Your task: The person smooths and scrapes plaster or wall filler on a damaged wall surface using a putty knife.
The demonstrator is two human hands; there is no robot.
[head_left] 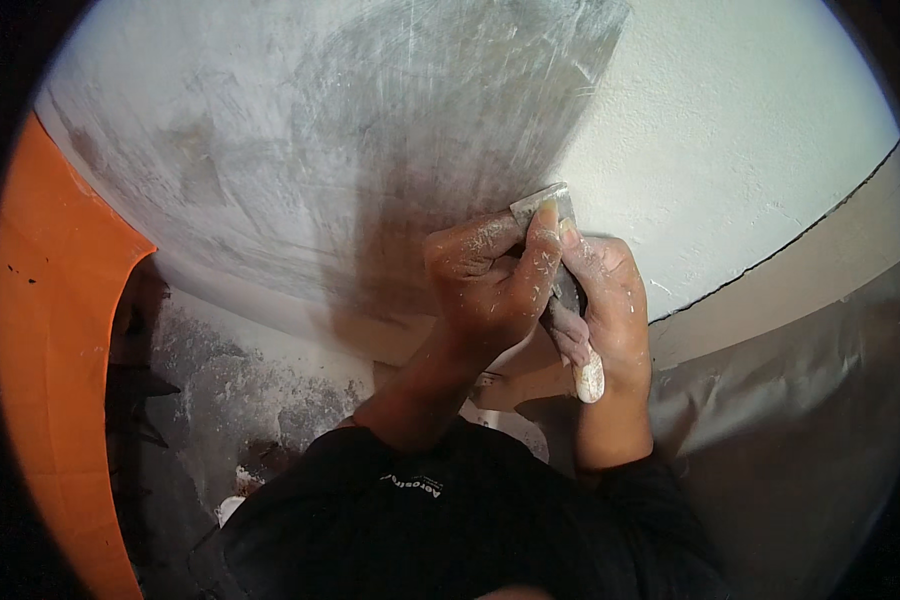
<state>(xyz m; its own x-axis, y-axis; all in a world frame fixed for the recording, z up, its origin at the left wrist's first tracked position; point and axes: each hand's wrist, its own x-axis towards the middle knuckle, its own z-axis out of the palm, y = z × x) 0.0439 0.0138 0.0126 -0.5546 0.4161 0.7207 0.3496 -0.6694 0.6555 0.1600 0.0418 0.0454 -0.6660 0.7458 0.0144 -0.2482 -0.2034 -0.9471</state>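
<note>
A scraper with a flat, whitish-smeared blade [538,198] sits between my two hands. Its dust-covered handle [589,376] sticks out below my right palm. My left hand [490,275] is closed, with the thumb pressed on the blade. My right hand [612,285] wraps round the scraper from the other side, its thumb close to my left thumb. White dust specks cover both hands. The blade's far edge is at the border between a scuffed grey area [440,110] and a white coated area [740,130] of a large surface; whether it touches cannot be told.
An orange sheet [60,340] hangs along the left side. Dark grey sheeting [800,410] lies at the lower right, beyond a beige strip [800,300] edged by a dark line. The floor [230,370] at lower left is spattered with white.
</note>
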